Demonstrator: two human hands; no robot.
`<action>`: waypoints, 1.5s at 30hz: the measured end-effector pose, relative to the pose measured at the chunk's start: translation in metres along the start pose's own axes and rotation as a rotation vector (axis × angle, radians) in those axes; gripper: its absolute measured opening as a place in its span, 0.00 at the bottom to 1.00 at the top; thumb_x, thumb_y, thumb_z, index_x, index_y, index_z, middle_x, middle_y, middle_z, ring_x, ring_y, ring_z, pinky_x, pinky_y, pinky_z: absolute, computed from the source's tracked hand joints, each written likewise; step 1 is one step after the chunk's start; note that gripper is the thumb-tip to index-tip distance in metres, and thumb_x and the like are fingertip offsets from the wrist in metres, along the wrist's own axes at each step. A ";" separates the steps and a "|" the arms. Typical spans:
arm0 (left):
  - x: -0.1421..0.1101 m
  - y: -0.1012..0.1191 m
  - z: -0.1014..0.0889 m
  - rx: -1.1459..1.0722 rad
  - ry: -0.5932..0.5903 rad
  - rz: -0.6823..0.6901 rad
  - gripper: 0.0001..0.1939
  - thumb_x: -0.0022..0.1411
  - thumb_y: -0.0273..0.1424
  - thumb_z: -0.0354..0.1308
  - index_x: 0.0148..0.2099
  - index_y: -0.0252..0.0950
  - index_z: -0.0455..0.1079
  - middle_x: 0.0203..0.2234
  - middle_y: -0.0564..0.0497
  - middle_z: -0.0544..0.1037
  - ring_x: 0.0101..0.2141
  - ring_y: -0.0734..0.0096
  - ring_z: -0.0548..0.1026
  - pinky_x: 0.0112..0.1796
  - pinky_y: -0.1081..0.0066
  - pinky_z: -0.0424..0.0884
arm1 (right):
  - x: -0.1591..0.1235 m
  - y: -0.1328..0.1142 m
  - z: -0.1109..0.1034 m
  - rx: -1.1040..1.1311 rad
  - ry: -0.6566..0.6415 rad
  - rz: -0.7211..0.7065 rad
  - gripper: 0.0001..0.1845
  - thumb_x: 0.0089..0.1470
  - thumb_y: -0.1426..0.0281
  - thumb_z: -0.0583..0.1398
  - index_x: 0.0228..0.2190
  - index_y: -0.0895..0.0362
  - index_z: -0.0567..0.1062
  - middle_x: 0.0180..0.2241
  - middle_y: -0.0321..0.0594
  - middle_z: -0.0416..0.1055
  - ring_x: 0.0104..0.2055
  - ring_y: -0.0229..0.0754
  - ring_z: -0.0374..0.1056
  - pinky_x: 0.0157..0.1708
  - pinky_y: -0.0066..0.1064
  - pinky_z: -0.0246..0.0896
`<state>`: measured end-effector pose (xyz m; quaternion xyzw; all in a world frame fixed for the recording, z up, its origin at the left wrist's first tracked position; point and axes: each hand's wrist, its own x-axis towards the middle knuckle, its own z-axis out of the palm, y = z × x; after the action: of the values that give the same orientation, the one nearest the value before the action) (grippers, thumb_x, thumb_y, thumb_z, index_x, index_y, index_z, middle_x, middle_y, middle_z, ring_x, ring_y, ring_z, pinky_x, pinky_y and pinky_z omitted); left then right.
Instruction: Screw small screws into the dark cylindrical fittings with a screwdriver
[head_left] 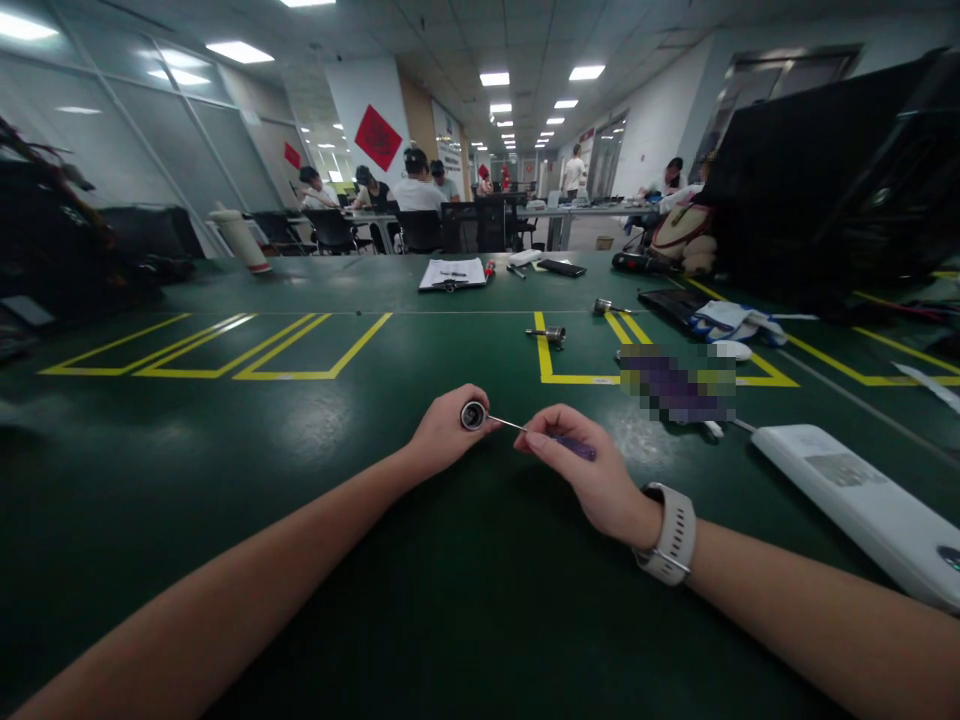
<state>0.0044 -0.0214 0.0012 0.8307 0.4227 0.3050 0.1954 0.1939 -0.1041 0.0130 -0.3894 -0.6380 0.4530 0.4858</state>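
My left hand (444, 428) is closed around a small round metal part (473, 416), its hollow end facing me. In my right hand (581, 460) is a screwdriver with a purple handle (576, 446), pinched between thumb and fingers. The thin shaft (507, 424) points left and its tip is at the metal part's near side; whether it touches a screw I cannot tell. Farther back lie two similar metal parts with shafts, one (553, 335) on a yellow tape line and another (604, 307) behind it to the right.
A white power bank (840, 500) lies right of my right arm, near a blurred-out purple object (671, 385) and white-blue gloves (735, 322). A clipboard with paper (452, 274) and a black phone-like slab (562, 267) lie at the back. A bottle (240, 238) stands far left.
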 end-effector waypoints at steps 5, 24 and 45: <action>-0.004 0.002 0.002 0.065 0.019 0.026 0.11 0.53 0.36 0.57 0.27 0.34 0.64 0.22 0.55 0.68 0.24 0.75 0.66 0.26 0.73 0.61 | -0.004 -0.009 0.001 -0.074 -0.101 -0.017 0.08 0.55 0.66 0.56 0.35 0.57 0.70 0.36 0.38 0.70 0.39 0.40 0.66 0.40 0.36 0.62; -0.008 0.005 0.002 -0.079 0.107 0.152 0.13 0.53 0.33 0.59 0.25 0.35 0.58 0.20 0.58 0.63 0.22 0.78 0.62 0.24 0.76 0.59 | -0.002 0.001 0.007 0.403 -0.130 0.228 0.07 0.55 0.67 0.56 0.35 0.56 0.71 0.41 0.39 0.71 0.39 0.37 0.66 0.39 0.32 0.61; -0.009 0.008 -0.001 0.018 0.114 0.169 0.12 0.56 0.33 0.56 0.24 0.35 0.59 0.20 0.57 0.64 0.23 0.77 0.63 0.26 0.74 0.59 | 0.000 0.000 0.006 0.479 -0.114 0.280 0.06 0.55 0.67 0.57 0.34 0.56 0.71 0.41 0.39 0.71 0.37 0.36 0.66 0.37 0.31 0.60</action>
<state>0.0047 -0.0334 0.0034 0.8464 0.3643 0.3636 0.1370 0.1884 -0.1054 0.0119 -0.3217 -0.4792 0.6746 0.4602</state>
